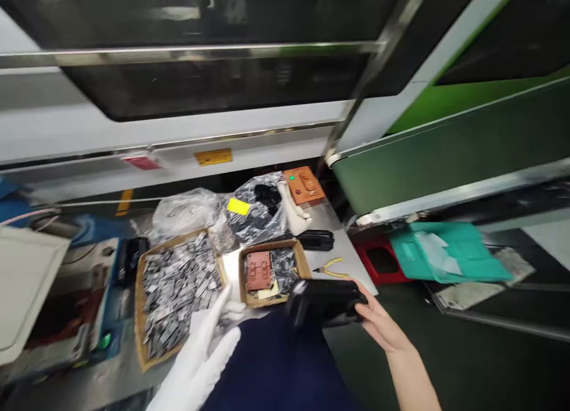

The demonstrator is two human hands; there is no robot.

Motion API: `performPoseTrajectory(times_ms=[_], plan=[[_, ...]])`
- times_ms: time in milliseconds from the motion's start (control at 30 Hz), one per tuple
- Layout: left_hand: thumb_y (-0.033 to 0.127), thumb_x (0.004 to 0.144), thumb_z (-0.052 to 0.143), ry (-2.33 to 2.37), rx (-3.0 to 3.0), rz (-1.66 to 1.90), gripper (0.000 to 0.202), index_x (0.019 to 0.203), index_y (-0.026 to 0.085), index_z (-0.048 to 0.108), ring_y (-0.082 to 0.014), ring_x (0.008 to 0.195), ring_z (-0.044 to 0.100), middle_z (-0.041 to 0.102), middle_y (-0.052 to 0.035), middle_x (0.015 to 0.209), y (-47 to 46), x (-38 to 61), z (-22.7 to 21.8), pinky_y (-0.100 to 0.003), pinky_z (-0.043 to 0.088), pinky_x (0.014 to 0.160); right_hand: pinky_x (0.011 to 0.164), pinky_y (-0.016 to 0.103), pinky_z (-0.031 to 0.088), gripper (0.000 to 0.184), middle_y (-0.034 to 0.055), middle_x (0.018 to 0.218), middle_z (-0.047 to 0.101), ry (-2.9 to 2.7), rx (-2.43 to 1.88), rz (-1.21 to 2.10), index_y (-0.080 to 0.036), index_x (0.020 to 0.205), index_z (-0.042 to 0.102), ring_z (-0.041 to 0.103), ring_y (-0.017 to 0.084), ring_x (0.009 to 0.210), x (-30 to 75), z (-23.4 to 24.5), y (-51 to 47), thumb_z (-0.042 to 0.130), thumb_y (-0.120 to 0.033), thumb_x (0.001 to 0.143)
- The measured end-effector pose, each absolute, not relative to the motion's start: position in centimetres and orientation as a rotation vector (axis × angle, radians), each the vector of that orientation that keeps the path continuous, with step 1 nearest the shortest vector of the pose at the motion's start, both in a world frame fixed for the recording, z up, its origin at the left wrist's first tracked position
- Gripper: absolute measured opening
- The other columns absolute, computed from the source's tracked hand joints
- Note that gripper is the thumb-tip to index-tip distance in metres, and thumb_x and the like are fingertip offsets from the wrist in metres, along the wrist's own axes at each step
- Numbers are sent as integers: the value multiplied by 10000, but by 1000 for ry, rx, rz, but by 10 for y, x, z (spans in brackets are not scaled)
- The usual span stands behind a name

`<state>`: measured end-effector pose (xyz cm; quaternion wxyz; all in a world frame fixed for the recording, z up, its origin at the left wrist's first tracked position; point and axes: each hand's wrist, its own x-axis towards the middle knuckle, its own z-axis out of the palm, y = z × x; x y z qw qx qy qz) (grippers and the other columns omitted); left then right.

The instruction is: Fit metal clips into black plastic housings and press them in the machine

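The bare right hand (pixel 378 325), fingers closed, grips a black plastic handheld device (pixel 323 303) at the desk's (pixel 342 247) front edge, while the white-gloved left hand (pixel 205 354) (fingers spread, empty) hovers beside a cardboard tray of grey parts (pixel 176 289).

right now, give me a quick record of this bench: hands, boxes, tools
left hand: white glove, open, holds nothing, beside the large cardboard tray of grey parts
right hand: bare, gripping a black device
small cardboard box: holds a reddish-brown block
tool: yellow-handled pliers lying on the table
behind: clear bag of black parts with a yellow label, orange box
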<state>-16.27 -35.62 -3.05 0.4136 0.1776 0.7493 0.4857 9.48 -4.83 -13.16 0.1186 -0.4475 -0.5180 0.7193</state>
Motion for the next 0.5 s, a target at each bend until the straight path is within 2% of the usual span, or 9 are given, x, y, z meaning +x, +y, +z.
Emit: performPoseTrajectory(times_ms=[100,133,200,267,333,433,500], plan=[[790,917,585,1864,491,1133,778,1496,271,619,-310,1265,653,717,-106,1285,-340,-166,-43,-487,436,1246,1111,515,538,1081,125,1323,691,-1166,-1542,1817,-293,1429,593,621,368,1308,146,-183,-43,864,-867,554],[828,888,586,1827,485,1116,792,1454,279,659,-310,1235,669,730,-98,1247,-338,-166,-46,-476,460,1229,1142,542,511,1101,139,1392,652,-1073,-1606,1736,-276,1495,525,591,373,1346,163,-200,-42,838,-854,613],[882,841,583,1777,477,1074,825,1414,298,694,-309,1188,692,750,-82,1191,-332,-165,-49,-464,497,1196,1183,594,457,989,177,1533,537,-925,-1723,1641,-234,1591,401,540,383,1399,193,-230,-36,752,-758,830],[905,828,568,1785,485,1009,846,1420,312,689,-314,1182,697,760,-76,1193,-325,-161,-49,-485,489,1200,1191,616,437,797,194,1614,441,-856,-1788,1622,-218,1633,343,514,385,1423,210,-254,-23,661,-594,1006],[909,831,557,1806,500,958,859,1432,308,678,-321,1201,693,767,-79,1197,-314,-155,-48,-506,459,1221,1195,597,439,673,171,1627,440,-888,-1764,1659,-226,1625,383,515,363,1428,213,-271,-1,651,-473,1059],[886,845,574,1775,496,970,830,1430,305,678,-310,1201,701,776,-66,1176,-297,-141,-43,-477,479,1205,1198,572,438,538,134,1555,543,-1039,-1655,1785,-219,1541,521,567,322,1382,196,-288,38,699,-362,1054],[840,876,595,1771,496,986,759,1427,326,679,-298,1245,691,771,-46,1245,-289,-130,-41,-446,495,1193,1185,568,447,479,126,1465,620,-1138,-1628,1883,-198,1491,573,619,307,1314,178,-297,59,709,-332,1052]])
